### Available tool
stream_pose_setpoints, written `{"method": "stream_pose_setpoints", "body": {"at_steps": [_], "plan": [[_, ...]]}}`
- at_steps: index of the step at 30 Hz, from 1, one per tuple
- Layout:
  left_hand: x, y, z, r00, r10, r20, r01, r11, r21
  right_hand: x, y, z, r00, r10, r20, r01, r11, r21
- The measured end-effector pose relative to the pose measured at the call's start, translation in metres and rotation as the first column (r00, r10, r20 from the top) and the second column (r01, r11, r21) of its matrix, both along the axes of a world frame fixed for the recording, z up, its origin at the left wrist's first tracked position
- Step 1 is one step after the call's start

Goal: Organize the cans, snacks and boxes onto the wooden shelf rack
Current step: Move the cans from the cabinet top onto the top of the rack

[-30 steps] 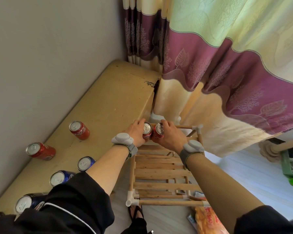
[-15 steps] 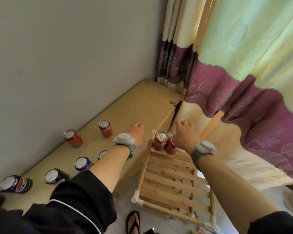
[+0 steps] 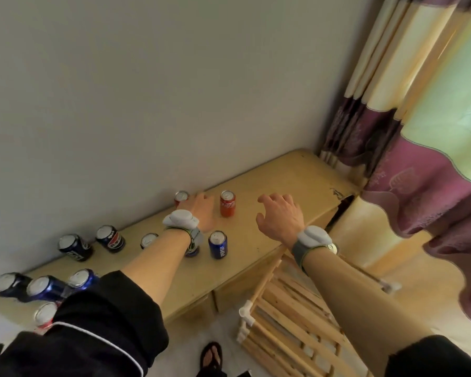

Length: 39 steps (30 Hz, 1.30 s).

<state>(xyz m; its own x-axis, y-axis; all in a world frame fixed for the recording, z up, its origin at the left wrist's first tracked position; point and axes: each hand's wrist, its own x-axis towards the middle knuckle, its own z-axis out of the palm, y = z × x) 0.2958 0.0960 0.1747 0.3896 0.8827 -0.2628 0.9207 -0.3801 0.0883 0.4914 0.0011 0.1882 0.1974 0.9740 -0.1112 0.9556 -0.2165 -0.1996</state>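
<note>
Cans on desk (image 3: pixel 283 180), all upright, none lifted. Red: 2 by the wall, 1 red-and-white at lower left. Blue or dark cans (image 3: pixel 218 244): 8 (one half hidden behind a wrist).

Right hand (image 3: pixel 280 216): fingers released, spread toward nearer red can (image 3: pixel 227 204).

Left hand (image 3: pixel 201 210): beside rear red can (image 3: pixel 181 197), grip not discernible; likely taking two at once.

Wooden shelf rack (image 3: pixel 283 322): just beside desk, handy for loading.

Table (image 3: pixel 283 180): pale yellow wood. Red can (image 3: pixel 227 204), white script, and second red can (image 3: pixel 181 196) near the back edge. Blue can (image 3: pixel 218 244), white lettering, nearer the front edge. Navy cans (image 3: pixel 110 238) toward the left end. Rack (image 3: pixel 291 317): light natural wood, white corner joints. Curtain (image 3: pixel 419 164): purple, cream and pale green bands, faint leaf print. Sleeve (image 3: pixel 101 322): black, white piping.
</note>
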Motion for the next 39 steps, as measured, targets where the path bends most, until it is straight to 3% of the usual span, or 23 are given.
{"method": "stream_pose_setpoints", "body": {"at_steps": [4,8,18,22,32,39], "plan": [[-0.028,0.019,0.000,0.997,0.072,-0.015,-0.072,0.997,0.027,-0.022,0.024,-0.005,0.998,0.068,0.002,-0.068,0.998,-0.015],[-0.046,0.043,-0.003,0.998,0.043,-0.044,-0.042,0.999,0.027,-0.036,0.056,-0.013,0.995,0.095,0.010,-0.094,0.995,-0.035],[-0.064,0.156,-0.079,0.999,0.024,-0.033,-0.029,0.987,-0.157,-0.061,0.176,-0.083,0.998,0.000,-0.059,-0.013,0.976,-0.216],[-0.069,0.177,-0.106,1.000,0.016,0.013,-0.013,0.981,-0.195,-0.055,0.199,-0.114,0.998,-0.029,-0.046,0.015,0.957,-0.290],[-0.072,0.221,-0.167,0.998,-0.035,-0.053,0.010,0.908,-0.418,-0.058,0.240,-0.186,0.989,-0.125,-0.074,0.079,0.891,-0.447],[-0.066,0.219,-0.181,0.999,0.019,0.044,-0.003,0.942,-0.336,-0.061,0.239,-0.195,0.985,-0.146,-0.093,0.104,0.929,-0.355]]}}
